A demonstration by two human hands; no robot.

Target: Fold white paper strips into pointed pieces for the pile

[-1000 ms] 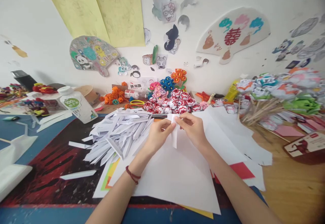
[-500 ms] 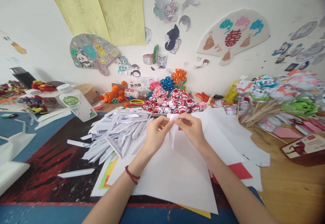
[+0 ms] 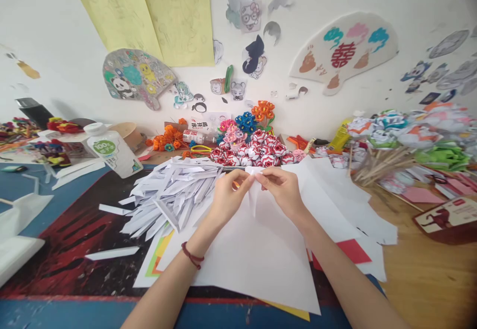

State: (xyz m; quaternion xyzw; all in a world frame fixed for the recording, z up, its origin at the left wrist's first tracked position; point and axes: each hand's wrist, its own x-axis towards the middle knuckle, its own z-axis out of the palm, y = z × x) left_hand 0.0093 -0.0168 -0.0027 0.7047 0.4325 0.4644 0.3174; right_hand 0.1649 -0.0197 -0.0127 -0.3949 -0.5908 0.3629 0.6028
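Observation:
A small folded strip of white paper point(image 3: 253, 202) is pinched between my two hands, its lower end pointing down over the sheets. My left hand point(image 3: 230, 192) grips it with thumb and forefinger from the left. From the right, my right hand point(image 3: 280, 187) holds its top edge the same way, fingertips close to the left ones. Underneath lies a large white sheet of paper point(image 3: 257, 264), on top of coloured sheets. Left of my hands, a heap of folded white paper strips point(image 3: 171, 190) is piled up. The fingers partly hide the top of the held strip.
A white bottle point(image 3: 114, 152) stands at the back left. Red-and-white paper flowers point(image 3: 257, 150) sit behind my hands. More white sheets point(image 3: 328, 205) spread to the right, near a bundle of wooden sticks point(image 3: 380, 165). One loose strip point(image 3: 112, 253) lies on the dark mat point(image 3: 82, 229).
My fingers have shifted slightly at the top of the strip, and its lower end has turned a little. Both hands stay in nearly the same place.

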